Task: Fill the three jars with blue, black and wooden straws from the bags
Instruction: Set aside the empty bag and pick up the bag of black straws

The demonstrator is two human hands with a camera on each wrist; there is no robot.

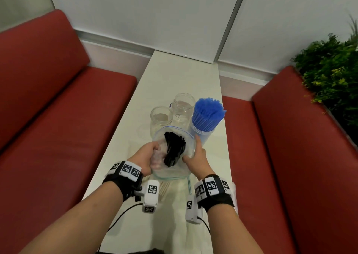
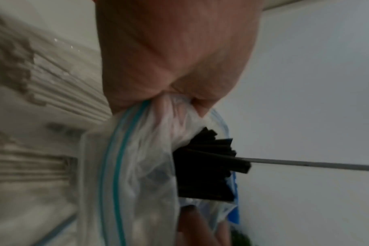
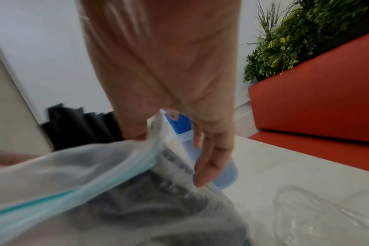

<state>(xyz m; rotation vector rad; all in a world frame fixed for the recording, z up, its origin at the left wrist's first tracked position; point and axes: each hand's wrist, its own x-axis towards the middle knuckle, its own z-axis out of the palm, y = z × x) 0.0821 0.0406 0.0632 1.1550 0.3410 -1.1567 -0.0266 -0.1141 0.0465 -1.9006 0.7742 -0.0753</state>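
A clear zip bag [image 1: 170, 171] of black straws [image 1: 174, 149] hangs open-mouthed above the white table [image 1: 174, 75], between both hands. My left hand [image 1: 147, 155] grips the bag's bunched left side [image 2: 137, 166], with the black straws [image 2: 206, 166] poking out beyond it. My right hand [image 1: 197, 155] pinches the bag's right rim [image 3: 156, 149], thumb inside and fingers outside. Behind the bag stand two empty glass jars [image 1: 161, 118] [image 1: 183, 106]. A third jar [image 1: 201, 135] to their right is packed with blue straws [image 1: 208, 114].
Wooden straws [image 2: 53, 83] lie in a bag on the table under my left wrist. An empty crumpled bag [image 3: 326, 216] lies at the right. Red benches [image 1: 58, 118] flank the narrow table, and a green plant [image 1: 329, 75] stands behind the right bench.
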